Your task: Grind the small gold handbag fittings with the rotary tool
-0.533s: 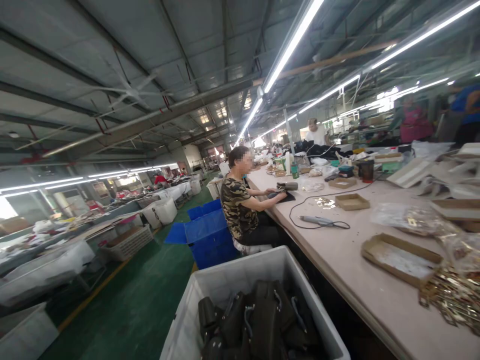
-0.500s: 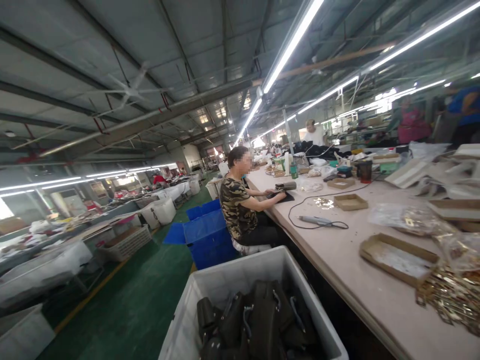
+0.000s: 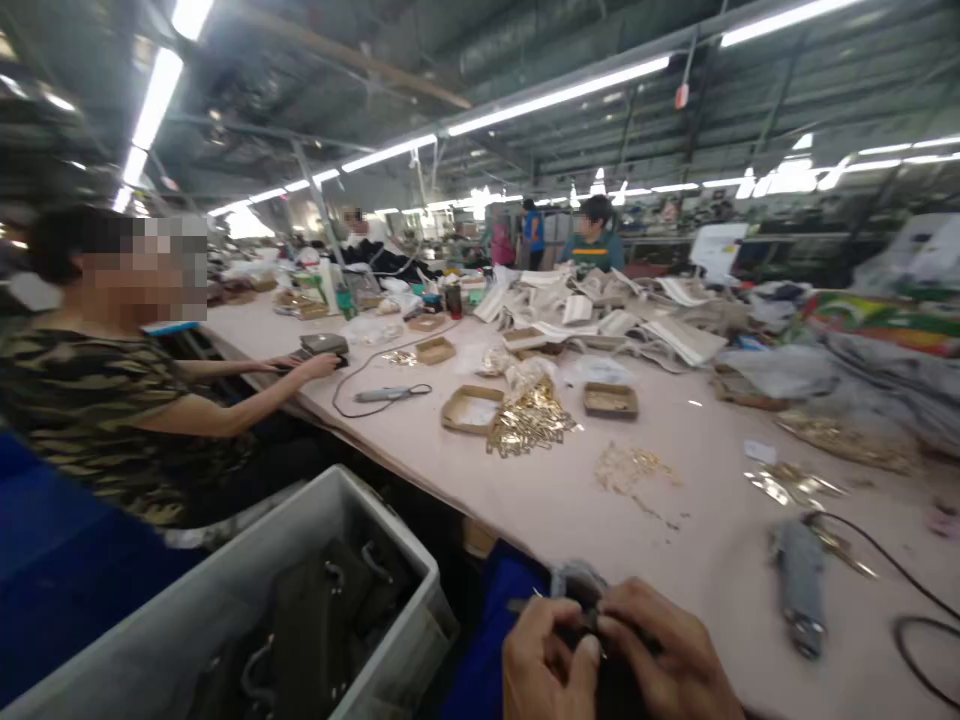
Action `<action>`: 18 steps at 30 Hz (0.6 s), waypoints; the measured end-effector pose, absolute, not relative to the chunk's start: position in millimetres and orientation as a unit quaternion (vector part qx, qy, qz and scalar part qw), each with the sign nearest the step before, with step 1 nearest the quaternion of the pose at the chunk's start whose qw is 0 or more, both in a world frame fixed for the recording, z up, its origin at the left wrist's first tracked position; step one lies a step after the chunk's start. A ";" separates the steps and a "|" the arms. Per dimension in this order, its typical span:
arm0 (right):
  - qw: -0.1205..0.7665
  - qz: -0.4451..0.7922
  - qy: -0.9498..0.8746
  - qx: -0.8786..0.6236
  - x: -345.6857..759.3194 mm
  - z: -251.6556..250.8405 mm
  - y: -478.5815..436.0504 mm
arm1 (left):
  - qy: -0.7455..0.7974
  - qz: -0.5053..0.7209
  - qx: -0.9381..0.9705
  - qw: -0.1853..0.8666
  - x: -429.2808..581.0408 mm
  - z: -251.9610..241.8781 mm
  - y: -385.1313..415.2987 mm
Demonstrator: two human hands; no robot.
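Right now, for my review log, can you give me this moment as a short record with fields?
Left hand: fingers pinching a dark item
Right hand: fingers on the same item, close beside the left
Table: gold metal pieces heaped; gray corded tool lying right of the hands
White bin: left of the hands, holding dark pieces
Co-worker: camouflage shirt, at far left
Unclear: the item's exact type

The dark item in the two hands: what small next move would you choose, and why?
Perhaps the right hand should press gently while the left hand steadies the dark item: both hold it close together, beside a gray loop.
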State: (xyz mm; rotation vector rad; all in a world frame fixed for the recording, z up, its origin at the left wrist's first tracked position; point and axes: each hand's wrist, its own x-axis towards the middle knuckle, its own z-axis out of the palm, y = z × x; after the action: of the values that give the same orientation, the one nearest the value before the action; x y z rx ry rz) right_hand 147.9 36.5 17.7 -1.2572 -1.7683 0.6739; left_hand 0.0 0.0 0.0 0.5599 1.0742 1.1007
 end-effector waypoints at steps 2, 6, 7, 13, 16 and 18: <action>0.397 0.354 -0.688 -0.495 154.6 20.1 39.5 | 0.483 0.506 0.388 0.600 -2.2 -2.2 7.5; 0.402 0.445 -0.629 -0.495 156.8 24.1 53.2 | 0.474 0.510 0.472 0.541 1.4 -7.9 27.1; 0.405 0.460 -0.618 -0.492 157.3 23.6 55.3 | 0.482 0.515 0.460 0.539 3.5 -9.5 30.8; 0.416 0.479 -0.602 -0.485 163.8 11.7 58.8 | 0.501 0.529 0.409 0.549 14.2 -13.4 41.3; 0.424 0.464 -0.601 -0.494 163.9 7.3 60.9 | 0.500 0.533 0.410 0.546 15.7 -11.2 43.4; 0.426 0.461 -0.595 -0.503 163.0 5.2 62.7 | 0.504 0.534 0.418 0.534 15.8 -10.4 44.8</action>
State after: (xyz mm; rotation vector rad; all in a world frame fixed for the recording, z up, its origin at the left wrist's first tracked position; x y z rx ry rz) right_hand 163.0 62.7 5.2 -1.2576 -1.4863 1.1512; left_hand 15.8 44.8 -10.4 0.9969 1.2017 1.2735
